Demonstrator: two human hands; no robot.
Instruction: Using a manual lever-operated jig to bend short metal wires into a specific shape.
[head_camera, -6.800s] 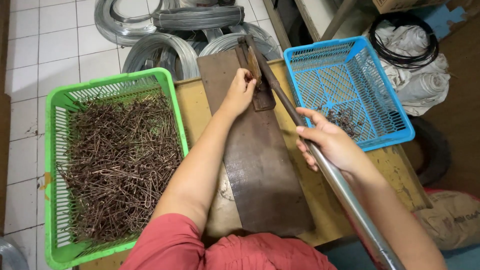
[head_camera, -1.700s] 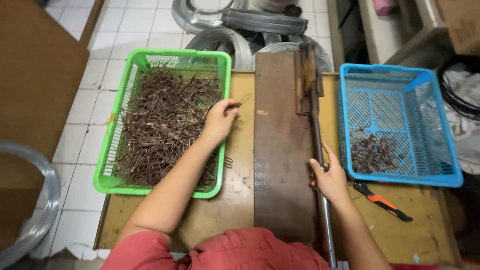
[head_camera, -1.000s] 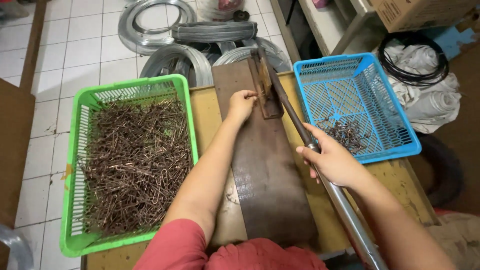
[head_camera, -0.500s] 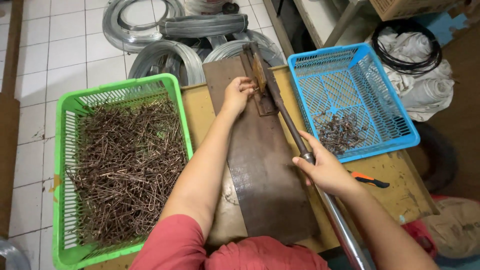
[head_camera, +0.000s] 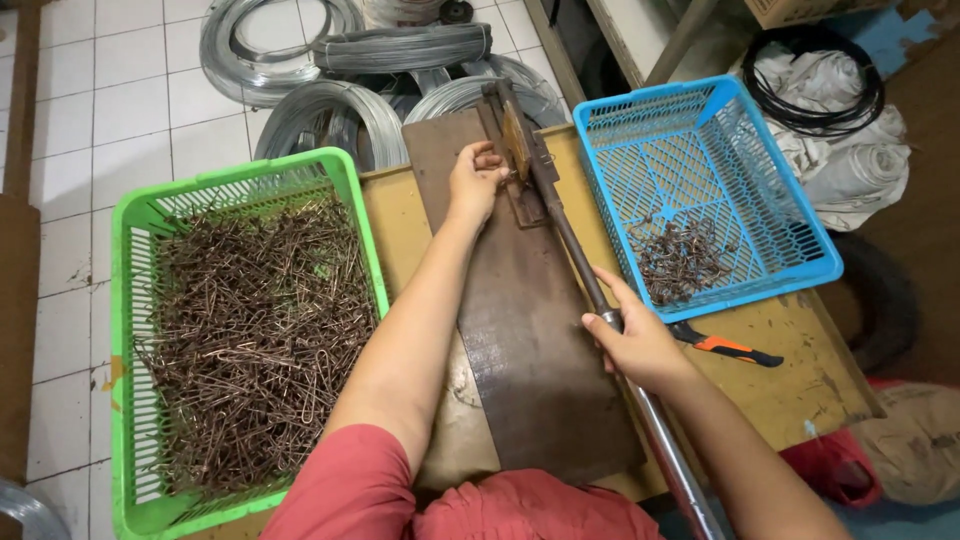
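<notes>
We are stretching our left hand (head_camera: 473, 185) forward, fingers pinching a bent wire piece at the cutter blade (head_camera: 516, 140), our right hand (head_camera: 632, 338) gripping closed around the lever handle (head_camera: 590, 290) over the dark board (head_camera: 530, 340)

Bright, even light; sharp, soft shadows

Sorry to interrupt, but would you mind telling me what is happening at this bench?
A person in a red top works a lever tool on a dark metal plate. The left hand holds a small piece at the tool's head, while the right hand grips the long metal handle. A green basket on the left is full of bent wire pieces; a blue basket on the right holds only a few.
</notes>
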